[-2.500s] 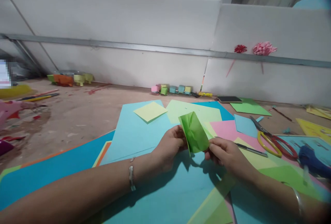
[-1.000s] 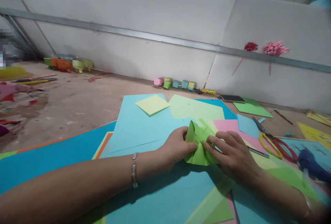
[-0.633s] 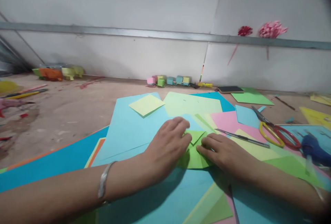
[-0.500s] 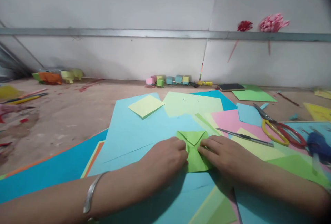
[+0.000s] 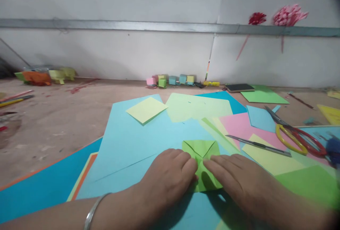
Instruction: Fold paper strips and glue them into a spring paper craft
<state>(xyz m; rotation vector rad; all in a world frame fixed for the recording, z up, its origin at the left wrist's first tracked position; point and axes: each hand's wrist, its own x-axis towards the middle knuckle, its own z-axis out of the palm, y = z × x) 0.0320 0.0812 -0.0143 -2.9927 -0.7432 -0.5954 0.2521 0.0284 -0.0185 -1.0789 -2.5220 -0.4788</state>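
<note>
A small square of folded bright green paper (image 5: 201,146) lies before me, with a triangular flap outlined near its top edge. My left hand (image 5: 171,171) is closed on its left side, the fingers curled and the thumb low against the edge. Across the right side lie the fingers of my right hand (image 5: 236,175), stretched out and touching the paper near its middle. Both hands cover part of the folds. Beneath is a large light blue sheet (image 5: 127,139), with a pale yellow-green square (image 5: 146,110) on it.
To the right lie scissors (image 5: 290,139) with yellow and red handles and a slim craft knife (image 5: 259,145). Loose coloured sheets overlap around them. A phone (image 5: 239,88) and a row of small paper blocks (image 5: 172,80) stand by the wall. Pencils (image 5: 16,99) are at far left.
The view has shifted, so the green paper and both hands appear lower. My right hand's fingers have flattened out over the paper; my left hand keeps its hold.
</note>
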